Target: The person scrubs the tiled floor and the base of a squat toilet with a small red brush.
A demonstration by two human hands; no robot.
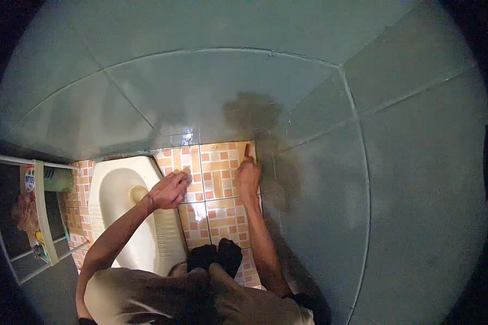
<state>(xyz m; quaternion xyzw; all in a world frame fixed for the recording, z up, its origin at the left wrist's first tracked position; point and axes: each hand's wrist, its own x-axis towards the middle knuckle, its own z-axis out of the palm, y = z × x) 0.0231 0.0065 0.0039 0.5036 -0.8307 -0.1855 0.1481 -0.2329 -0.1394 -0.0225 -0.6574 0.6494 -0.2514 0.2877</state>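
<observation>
My left hand [171, 189] hangs over the right rim of the cream squat toilet [171, 227], its fingers curled in; whether anything is inside them is hidden. Farther right, my right hand [248, 177] is low over the patterned floor tiles [218, 172], close to the corner where the walls meet. Its fingers are closed, and a slim reddish-brown piece [247, 150] sticks out past them toward the far wall. I cannot make out what kind of thing it is.
Grey-green tiled walls [320, 216] rise close on the far side and right. A white rack [46, 216] at left holds a greenish container [58, 180] and other items. My dark-covered feet [229, 255] stand on the tiles beside the toilet.
</observation>
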